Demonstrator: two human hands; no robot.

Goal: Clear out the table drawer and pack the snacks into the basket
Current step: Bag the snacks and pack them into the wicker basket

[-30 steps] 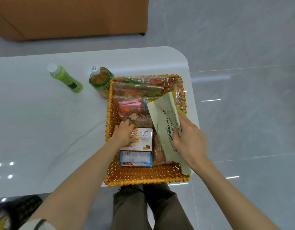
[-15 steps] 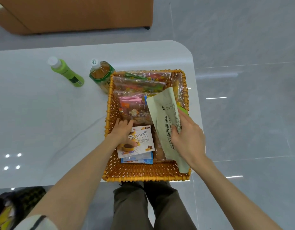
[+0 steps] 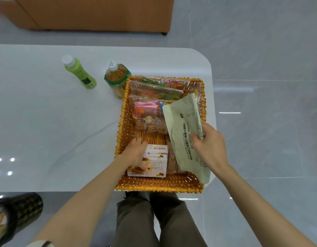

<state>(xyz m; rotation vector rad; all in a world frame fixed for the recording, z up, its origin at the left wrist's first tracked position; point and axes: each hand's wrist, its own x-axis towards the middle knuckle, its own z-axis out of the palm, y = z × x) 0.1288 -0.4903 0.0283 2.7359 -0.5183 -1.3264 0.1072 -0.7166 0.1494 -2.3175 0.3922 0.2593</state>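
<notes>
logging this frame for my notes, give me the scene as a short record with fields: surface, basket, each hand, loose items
surface: white table, rounded far right corner
basket: orange wicker basket at the table's near right edge, holding clear snack bags at the far end
left hand: left hand in the basket, gripping a white snack box at the near end
right hand: right hand gripping a pale green packet, tilted over the basket's right side
loose items: green bottle and tea bottle standing on the table, left of the basket

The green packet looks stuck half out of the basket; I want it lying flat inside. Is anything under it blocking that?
Yes: a brown wrapped snack lies beneath the green packet, which the right hand holds.
</notes>
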